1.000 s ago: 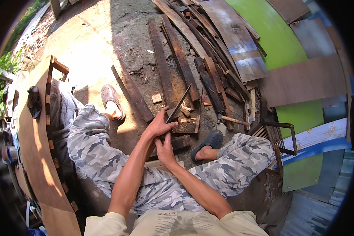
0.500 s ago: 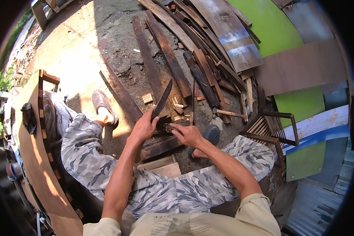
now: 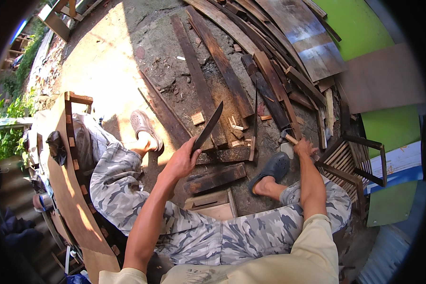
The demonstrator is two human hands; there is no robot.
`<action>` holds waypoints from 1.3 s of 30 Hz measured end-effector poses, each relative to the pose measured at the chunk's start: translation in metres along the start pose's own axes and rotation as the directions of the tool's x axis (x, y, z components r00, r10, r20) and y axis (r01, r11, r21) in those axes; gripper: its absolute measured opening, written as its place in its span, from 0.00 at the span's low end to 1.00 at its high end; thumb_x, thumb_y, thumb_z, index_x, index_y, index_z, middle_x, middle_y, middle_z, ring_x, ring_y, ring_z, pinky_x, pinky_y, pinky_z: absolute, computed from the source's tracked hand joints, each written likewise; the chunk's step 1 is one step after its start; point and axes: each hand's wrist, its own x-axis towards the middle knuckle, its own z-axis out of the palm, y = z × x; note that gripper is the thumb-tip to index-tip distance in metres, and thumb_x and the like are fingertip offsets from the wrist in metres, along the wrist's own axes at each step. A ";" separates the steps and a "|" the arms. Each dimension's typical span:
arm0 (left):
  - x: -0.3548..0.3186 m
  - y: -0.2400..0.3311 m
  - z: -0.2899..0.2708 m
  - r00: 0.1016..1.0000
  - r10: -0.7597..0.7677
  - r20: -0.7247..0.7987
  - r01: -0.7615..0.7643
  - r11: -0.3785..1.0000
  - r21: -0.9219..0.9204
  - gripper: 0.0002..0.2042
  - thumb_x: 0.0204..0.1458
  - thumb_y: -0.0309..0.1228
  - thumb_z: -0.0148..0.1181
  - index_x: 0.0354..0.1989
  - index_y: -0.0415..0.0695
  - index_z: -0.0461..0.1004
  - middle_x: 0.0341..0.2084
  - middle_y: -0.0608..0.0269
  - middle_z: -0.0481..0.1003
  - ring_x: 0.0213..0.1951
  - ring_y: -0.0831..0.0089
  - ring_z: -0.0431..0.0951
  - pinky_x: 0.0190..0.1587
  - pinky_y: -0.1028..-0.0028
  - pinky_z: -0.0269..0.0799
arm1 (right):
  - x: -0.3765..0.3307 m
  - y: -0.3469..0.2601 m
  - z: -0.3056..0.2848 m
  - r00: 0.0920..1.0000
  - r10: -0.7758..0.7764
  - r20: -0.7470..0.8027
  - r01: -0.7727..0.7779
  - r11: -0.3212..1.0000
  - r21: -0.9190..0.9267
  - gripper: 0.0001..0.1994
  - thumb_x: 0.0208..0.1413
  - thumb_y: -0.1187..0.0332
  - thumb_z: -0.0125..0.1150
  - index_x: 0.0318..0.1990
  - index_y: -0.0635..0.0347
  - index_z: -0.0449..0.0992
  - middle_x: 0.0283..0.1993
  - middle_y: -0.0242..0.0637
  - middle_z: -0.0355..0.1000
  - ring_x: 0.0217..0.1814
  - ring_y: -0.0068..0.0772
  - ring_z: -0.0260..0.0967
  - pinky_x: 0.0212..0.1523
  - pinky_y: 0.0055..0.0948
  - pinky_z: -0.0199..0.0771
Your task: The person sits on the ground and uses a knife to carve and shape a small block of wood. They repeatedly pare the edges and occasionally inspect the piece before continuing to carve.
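Note:
My left hand (image 3: 181,157) is closed around a machete (image 3: 209,127), its dark blade slanting up and away to the right. The fist hides most of its handle. At the right, my right hand (image 3: 305,147) has its fingers round the wooden handle of a hammer (image 3: 291,137), whose metal head points left, just beyond my dark clog. Between my feet lie a dark wooden block (image 3: 215,178) and a dark wood piece (image 3: 229,155). Pale wood chips (image 3: 235,124) and a small light block (image 3: 197,118) are scattered past the blade.
Long dark boards (image 3: 220,66) and a stack of planks (image 3: 274,75) spread ahead and to the right. A slatted wooden stool or frame (image 3: 350,165) stands by my right knee. A curved wooden panel (image 3: 68,175) runs along my left, and a wooden box (image 3: 213,206) sits between my legs.
My right hand has left the wood pieces beside the blade, moved right, and taken hold of the hammer's handle. My left hand still holds the machete. The whole view has shifted slightly.

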 end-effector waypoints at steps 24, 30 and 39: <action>-0.026 0.007 -0.003 0.978 -0.167 -0.125 0.165 0.986 -0.027 0.24 0.65 0.35 0.56 0.66 0.40 0.61 0.45 0.36 0.76 0.48 0.41 0.78 0.50 0.57 0.73 | 0.003 -0.009 0.083 0.988 -0.034 -0.148 0.069 0.968 0.243 0.24 0.60 0.60 0.62 0.62 0.57 0.69 0.65 0.43 0.67 0.68 0.48 0.64 0.64 0.49 0.69; -0.022 0.008 0.004 0.971 -0.146 -0.186 0.143 0.989 -0.033 0.22 0.65 0.35 0.56 0.63 0.40 0.62 0.44 0.35 0.76 0.46 0.39 0.78 0.48 0.54 0.73 | 0.008 -0.006 0.081 0.985 -0.134 -0.108 0.153 0.970 0.190 0.24 0.61 0.59 0.61 0.62 0.58 0.70 0.63 0.43 0.69 0.67 0.48 0.66 0.64 0.49 0.69; -0.030 -0.012 0.013 0.985 -0.007 -0.171 0.006 1.000 -0.007 0.23 0.64 0.37 0.56 0.63 0.42 0.62 0.48 0.38 0.75 0.49 0.39 0.76 0.50 0.52 0.73 | -0.028 -0.021 0.034 0.870 -0.483 -0.094 0.489 0.870 0.058 0.23 0.60 0.60 0.58 0.57 0.66 0.68 0.53 0.59 0.75 0.57 0.63 0.73 0.58 0.54 0.72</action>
